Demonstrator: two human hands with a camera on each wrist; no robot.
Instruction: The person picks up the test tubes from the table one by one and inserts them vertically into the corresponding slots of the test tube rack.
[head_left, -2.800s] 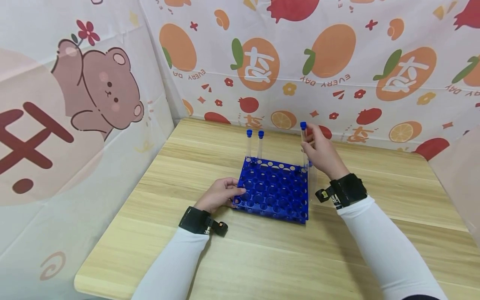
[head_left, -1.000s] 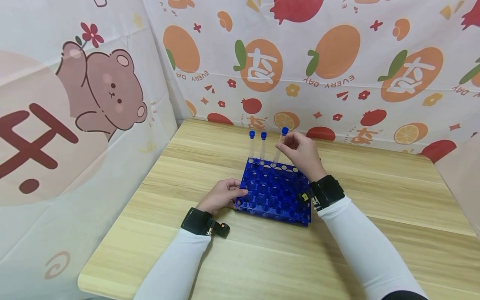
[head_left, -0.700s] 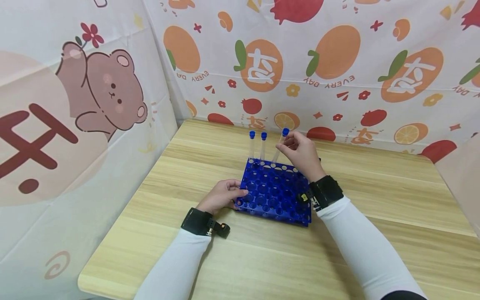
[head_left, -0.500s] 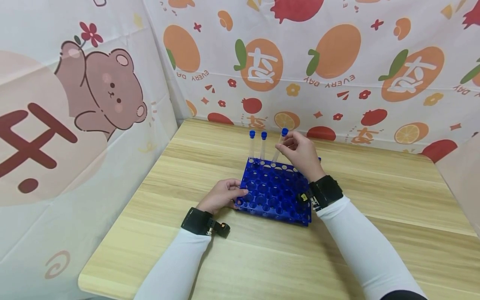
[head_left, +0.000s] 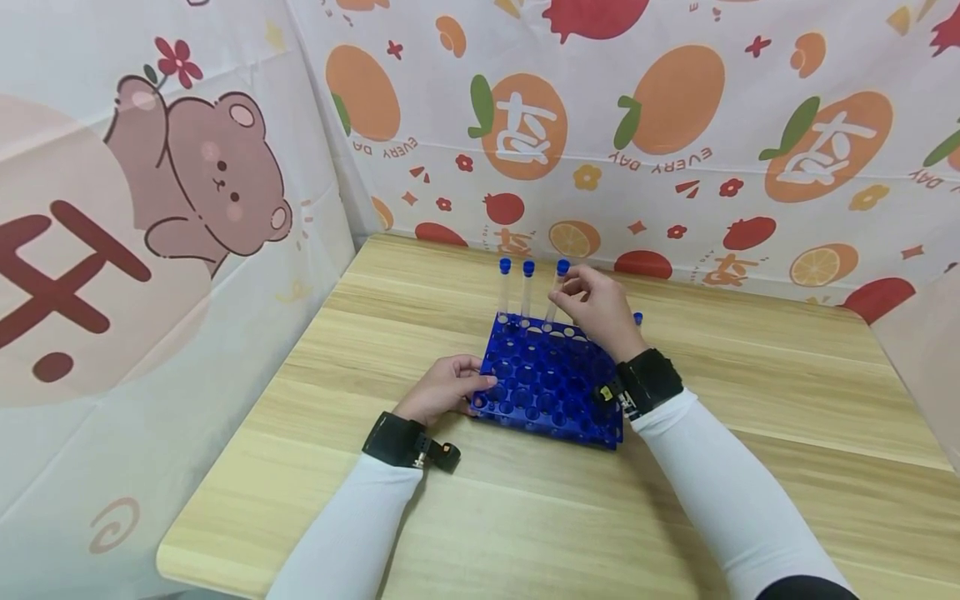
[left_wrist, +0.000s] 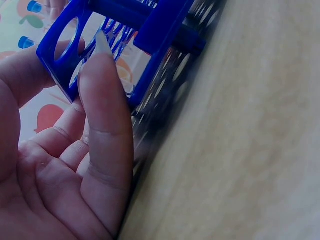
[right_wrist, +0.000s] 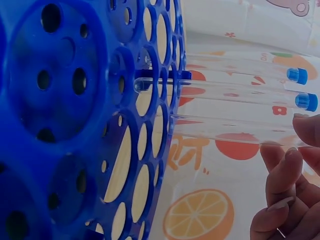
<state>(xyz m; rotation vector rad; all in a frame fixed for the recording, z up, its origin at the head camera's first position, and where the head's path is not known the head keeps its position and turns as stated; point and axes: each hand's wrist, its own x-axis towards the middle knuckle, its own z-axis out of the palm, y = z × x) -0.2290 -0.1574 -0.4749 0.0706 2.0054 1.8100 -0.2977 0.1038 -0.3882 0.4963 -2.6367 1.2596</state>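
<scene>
A blue test tube rack (head_left: 551, 383) with rows of round holes sits on the table. My left hand (head_left: 444, 390) grips its near left corner; in the left wrist view the thumb (left_wrist: 105, 110) lies along the blue frame. Two clear test tubes with blue caps, the left one (head_left: 503, 293) and its neighbour (head_left: 527, 295), stand in the back row. My right hand (head_left: 600, 312) pinches a third capped test tube (head_left: 553, 310) near its top, just right of those two. Its lower end is within the rack's back row, as the right wrist view shows the tube (right_wrist: 225, 132) reaching the holes.
Another blue cap (head_left: 638, 318) shows behind my right wrist, its tube hidden. The wooden table (head_left: 300, 467) meets a fruit-patterned cloth (head_left: 600, 183) at the back and a bear-print cloth (head_left: 217, 179) on the left.
My right hand has carried the tube leftward from the rack's back right corner to beside the other two. Lately the tube has tipped more upright. The left hand keeps its grip.
</scene>
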